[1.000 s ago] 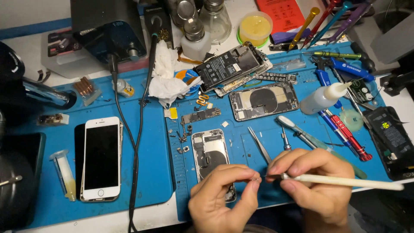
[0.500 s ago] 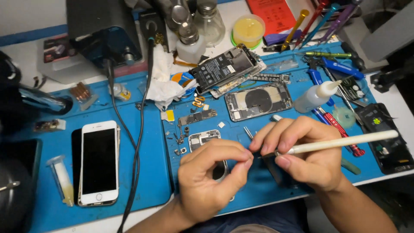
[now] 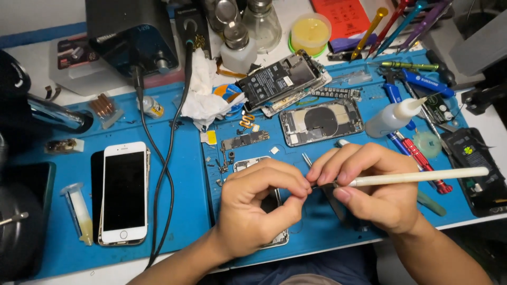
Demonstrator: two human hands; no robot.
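Blue matting (image 3: 174, 211) covers the surface, and over its near middle the two hands meet fingertip to fingertip. The left hand (image 3: 253, 211) curls with thumb and forefinger pressed together on something too small to make out. The right hand (image 3: 369, 195) pinches a white pen-shaped tool (image 3: 422, 176) like a pencil, its dark tip touching the spot the left fingers grip. Both hover just above an opened phone shell (image 3: 248, 164), mostly hidden beneath the left palm.

By the look of it, the step in hand is fine work on a tiny part held in the air; any further move calls for a steady tip and a firm pinch, since a slip would drop the piece among loose screws and chips.

Room is tight. A second opened phone back (image 3: 322, 122) lies just beyond the knuckles, a squeeze bottle (image 3: 393, 117) and red-handled screwdriver (image 3: 422, 158) crowd the right, and the tool's tail reaches toward a dark device (image 3: 472, 169) near the right edge. A black cable (image 3: 163, 174) and a white phone (image 3: 124, 192) lie well to the left. The near edge of the surface runs just beneath the wrists.
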